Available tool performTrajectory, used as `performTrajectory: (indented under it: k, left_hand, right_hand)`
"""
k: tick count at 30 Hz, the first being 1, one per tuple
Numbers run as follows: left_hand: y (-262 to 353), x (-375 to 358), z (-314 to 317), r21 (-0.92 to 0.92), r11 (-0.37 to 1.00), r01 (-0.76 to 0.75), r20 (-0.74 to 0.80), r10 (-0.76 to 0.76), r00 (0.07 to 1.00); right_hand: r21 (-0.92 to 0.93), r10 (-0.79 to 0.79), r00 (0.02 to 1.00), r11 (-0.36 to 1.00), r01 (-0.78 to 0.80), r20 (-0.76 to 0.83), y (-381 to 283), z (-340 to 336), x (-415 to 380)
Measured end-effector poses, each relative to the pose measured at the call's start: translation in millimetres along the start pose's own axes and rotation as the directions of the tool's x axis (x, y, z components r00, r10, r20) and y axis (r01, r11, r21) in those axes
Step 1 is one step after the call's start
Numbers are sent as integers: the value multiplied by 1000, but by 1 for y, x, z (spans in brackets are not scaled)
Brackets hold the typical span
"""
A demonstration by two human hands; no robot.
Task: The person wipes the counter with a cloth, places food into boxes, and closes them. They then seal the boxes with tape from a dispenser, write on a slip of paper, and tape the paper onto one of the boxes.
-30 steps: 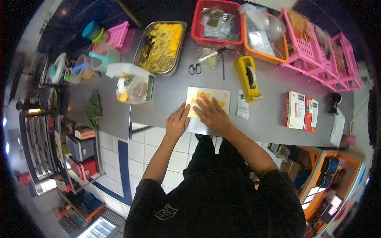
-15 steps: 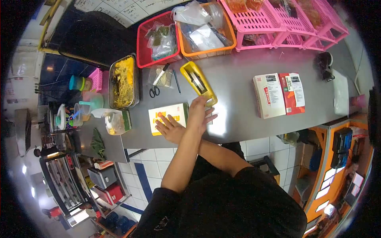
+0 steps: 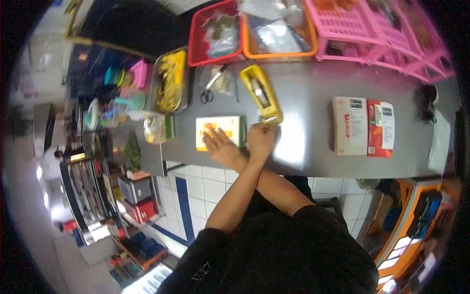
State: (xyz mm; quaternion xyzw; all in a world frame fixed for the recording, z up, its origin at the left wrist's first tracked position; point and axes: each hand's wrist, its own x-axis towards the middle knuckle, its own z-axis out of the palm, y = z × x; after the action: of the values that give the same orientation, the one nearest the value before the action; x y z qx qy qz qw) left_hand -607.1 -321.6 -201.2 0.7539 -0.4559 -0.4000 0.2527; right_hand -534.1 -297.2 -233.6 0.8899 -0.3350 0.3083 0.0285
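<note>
My forearms are crossed. My left hand [image 3: 261, 141] is on the right side, its fingers curled closed at the near end of the yellow tape dispenser [image 3: 255, 87]; what they pinch is hidden. With fingers spread, my right hand [image 3: 223, 148] lies flat on the white box with yellow lettering [image 3: 204, 126]. The box's green side faces my left hand. Scissors [image 3: 207, 96], a marker [image 3: 219, 74] and a small clear bag [image 3: 224, 84] lie behind the box.
A metal tray of yellow food [image 3: 170, 81] stands at the back left, beside red [image 3: 196, 36] and orange [image 3: 248, 39] baskets. Pink racks [image 3: 345, 22] are at the back right. Two joined boxes [image 3: 351, 130] lie to the right, and a bagged item [image 3: 154, 128] lies left.
My left hand has closed its fingers near the dispenser's end and drawn back slightly. My right hand stays spread on the box. The whole view has shifted, with the table items appearing further right.
</note>
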Motion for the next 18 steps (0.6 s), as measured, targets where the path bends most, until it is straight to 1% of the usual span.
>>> performTrajectory:
  k: [1,2,3,4,5,6,8,9,10,11,12,13,14,15,16,17,18]
  left_hand:
    - [-3,-3,-4,238,971,-36,7,36,999]
    - [-3,-12,-11,191,978,-80,-28,87,996]
    - [2,-22,-24,155,978,-139,-62,150,987]
    - [14,-35,-44,32,995,-95,-28,95,995]
    - [3,-42,-65,25,997,-78,-57,79,995]
    - [-11,-47,-89,59,946,-320,-158,325,932]
    - [-31,-60,-132,-240,910,-337,-270,271,924]
    - [-39,-65,-152,-570,816,-100,-184,-9,983]
    - [-53,-62,-170,-584,806,-102,-188,-12,982]
    - [-72,-57,-185,-628,777,-46,-180,-87,980]
    - [-81,-52,-193,-672,740,8,-166,-161,973]
    - [-90,-47,-196,-690,723,10,-161,-166,973]
    - [-98,-40,-196,-665,744,59,-145,-206,968]
    - [-105,-35,-196,-640,760,112,-127,-249,960]
    - [-116,-30,-192,-575,805,147,-153,-282,947]
    - [-128,-30,-188,-598,787,154,-143,-293,945]
    - [-134,-29,-188,-594,789,157,-134,-289,948]
  right_hand:
    - [8,61,997,998,-61,-37,-4,3,0]
    - [55,49,999,997,-48,-6,2,-10,4]
    - [-5,41,998,999,-41,55,2,-14,7]
    - [-12,36,997,999,-35,68,1,-12,6]
    - [-48,52,997,998,-49,59,-2,-11,6]
    - [-121,36,997,992,-28,71,-2,-16,7]
    - [-199,6,996,980,13,91,0,-18,5]
    - [-54,16,993,999,-10,114,0,-14,3]
    - [88,25,990,995,-38,141,0,-11,4]
    - [81,12,988,996,-24,154,-1,-9,2]
    - [-17,-15,985,1000,19,174,0,-10,3]
    - [-115,-41,979,991,64,198,-1,-11,4]
    - [-78,-12,982,997,27,189,-2,-11,5]
    - [-89,-25,977,995,45,210,-2,-11,7]
    - [-79,-16,977,996,34,212,-3,-13,8]
    - [-68,-9,977,997,24,215,-3,-16,9]
    - [-62,-5,965,998,22,261,-4,-17,9]
